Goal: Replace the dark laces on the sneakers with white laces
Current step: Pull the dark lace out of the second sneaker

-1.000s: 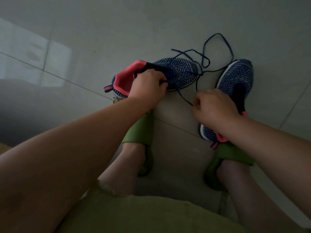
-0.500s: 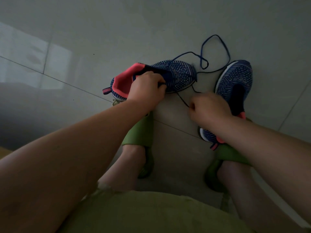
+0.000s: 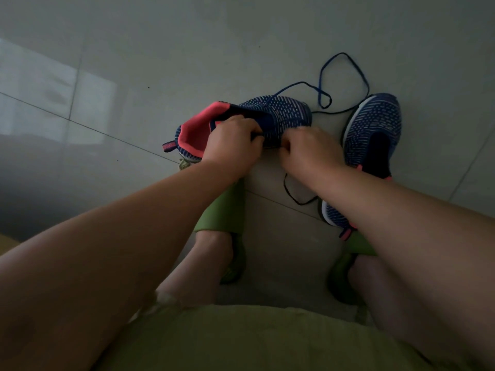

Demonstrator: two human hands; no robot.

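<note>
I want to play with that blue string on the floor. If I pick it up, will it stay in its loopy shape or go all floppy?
Probably floppy. The dark lace lies in loose, uneven loops on the floor, which a stiff cord would not do. It looks thin, so likely very light. One end still seems to run into the sneaker that both hands are working on, so it may tug.

1. No text, label, brand mark, number or sign can be read anywhere in the head view.
2. The two blue knit sneakers [image 3: 278, 113] show only a woven dash pattern, not lettering.
</note>
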